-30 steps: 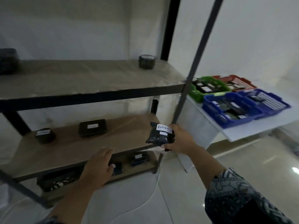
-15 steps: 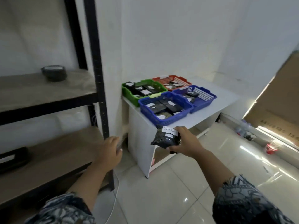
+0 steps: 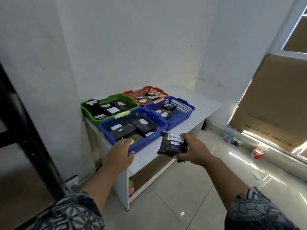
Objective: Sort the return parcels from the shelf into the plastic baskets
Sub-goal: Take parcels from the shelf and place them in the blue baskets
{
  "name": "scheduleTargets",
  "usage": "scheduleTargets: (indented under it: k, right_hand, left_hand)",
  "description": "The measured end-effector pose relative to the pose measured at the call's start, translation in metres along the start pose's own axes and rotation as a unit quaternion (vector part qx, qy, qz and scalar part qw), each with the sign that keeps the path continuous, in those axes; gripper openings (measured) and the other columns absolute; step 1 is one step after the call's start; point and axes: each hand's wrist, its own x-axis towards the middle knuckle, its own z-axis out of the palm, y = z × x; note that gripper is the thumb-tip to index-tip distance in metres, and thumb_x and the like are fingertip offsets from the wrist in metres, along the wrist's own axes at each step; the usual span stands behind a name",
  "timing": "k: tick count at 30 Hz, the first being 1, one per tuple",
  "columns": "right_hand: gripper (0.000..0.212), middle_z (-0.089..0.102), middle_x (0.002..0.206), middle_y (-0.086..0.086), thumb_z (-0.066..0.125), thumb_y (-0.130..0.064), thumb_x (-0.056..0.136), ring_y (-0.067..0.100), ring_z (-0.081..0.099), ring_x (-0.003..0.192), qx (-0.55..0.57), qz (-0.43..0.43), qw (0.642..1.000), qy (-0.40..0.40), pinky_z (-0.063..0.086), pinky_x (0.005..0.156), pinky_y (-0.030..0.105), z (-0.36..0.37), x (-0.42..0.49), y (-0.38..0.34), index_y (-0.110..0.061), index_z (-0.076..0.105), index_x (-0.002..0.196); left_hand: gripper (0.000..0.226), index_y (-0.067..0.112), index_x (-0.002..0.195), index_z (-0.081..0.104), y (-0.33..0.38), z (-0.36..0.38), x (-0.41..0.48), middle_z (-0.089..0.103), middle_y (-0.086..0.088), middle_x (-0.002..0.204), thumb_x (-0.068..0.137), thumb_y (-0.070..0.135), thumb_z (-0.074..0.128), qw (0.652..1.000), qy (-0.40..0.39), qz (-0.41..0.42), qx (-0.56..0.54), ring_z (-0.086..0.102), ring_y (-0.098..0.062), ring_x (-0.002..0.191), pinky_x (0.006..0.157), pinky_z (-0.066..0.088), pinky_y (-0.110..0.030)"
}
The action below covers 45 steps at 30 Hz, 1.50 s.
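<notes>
My right hand (image 3: 193, 150) grips a black wrapped parcel (image 3: 170, 146) with a white label reading RETURN, held just in front of the white table's edge. My left hand (image 3: 120, 154) rests on the near rim of the front blue basket (image 3: 142, 143), fingers curled over it. That basket holds several black parcels. Behind it stand a green basket (image 3: 86, 108), a red basket (image 3: 159, 91) and a second blue basket (image 3: 184, 112), each with labelled black parcels inside.
The baskets sit on a white table (image 3: 199, 100) against the white wall. The black shelf post (image 3: 25, 123) stands at the left edge. Cardboard sheets (image 3: 274, 97) lean at the right, with cups and a bottle (image 3: 235, 140) on the tiled floor.
The view swung from the shelf to the basket table. My right hand carried the parcel up to the table. My left hand left the shelf and landed on the front blue basket's rim.
</notes>
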Motion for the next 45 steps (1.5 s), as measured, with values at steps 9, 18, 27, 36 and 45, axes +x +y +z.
scheduleTargets:
  k: [9, 18, 27, 36, 45]
  right_hand:
    - [0.077, 0.046, 0.126, -0.007, 0.078, -0.048, 0.068, 0.010, 0.048, 0.103, -0.011, 0.008, 0.999, -0.031, 0.046, 0.086, 0.025, -0.020, 0.150, 0.082, -0.025, 0.039, 0.130]
    - [0.075, 0.043, 0.131, -0.006, 0.078, -0.044, 0.070, 0.011, 0.048, 0.105, -0.017, -0.002, 0.997, -0.070, 0.044, 0.085, 0.022, -0.036, 0.276, 0.146, -0.024, 0.037, 0.130]
    - [0.074, 0.044, 0.130, -0.007, 0.079, -0.045, 0.069, 0.009, 0.047, 0.103, -0.024, -0.029, 0.991, -0.132, 0.042, 0.083, 0.023, -0.026, 0.412, 0.225, -0.026, 0.039, 0.129]
    - [0.084, 0.032, 0.136, -0.004, 0.078, -0.049, 0.067, 0.015, 0.043, 0.119, -0.107, -0.159, 0.947, -0.259, 0.043, 0.095, 0.029, 0.003, 0.522, 0.288, -0.026, 0.035, 0.136]
    - [0.084, 0.032, 0.139, 0.004, 0.077, -0.040, 0.073, 0.025, 0.048, 0.118, -0.157, -0.243, 0.918, -0.270, 0.049, 0.092, 0.038, 0.044, 0.552, 0.305, -0.021, 0.032, 0.141]
  left_hand:
    - [0.050, 0.012, 0.138, 0.042, 0.020, 0.080, 0.169, 0.046, -0.006, 0.137, 0.091, 0.022, 0.052, 0.998, -0.010, -0.033, -0.048, 0.042, -0.022, 0.126, 0.099, 0.039, -0.034]
    - [0.051, 0.012, 0.140, 0.039, 0.029, 0.125, 0.302, 0.042, -0.005, 0.141, 0.092, 0.025, 0.051, 0.996, -0.003, -0.084, -0.037, 0.037, -0.021, 0.130, 0.102, 0.037, -0.037]
    - [0.061, 0.009, 0.145, 0.029, 0.023, 0.181, 0.378, 0.027, -0.008, 0.150, 0.093, 0.030, 0.052, 0.967, 0.045, -0.248, -0.038, 0.029, -0.026, 0.136, 0.104, 0.037, -0.040]
    - [0.061, 0.000, 0.144, 0.028, 0.043, 0.219, 0.412, 0.023, -0.013, 0.152, 0.091, 0.020, 0.052, 0.907, 0.134, -0.396, -0.046, 0.023, -0.027, 0.139, 0.112, 0.027, -0.043]
    - [0.057, 0.007, 0.146, 0.028, 0.039, 0.225, 0.411, 0.021, -0.004, 0.154, 0.093, 0.016, 0.049, 0.904, 0.152, -0.400, -0.021, 0.026, -0.022, 0.138, 0.104, 0.035, -0.038]
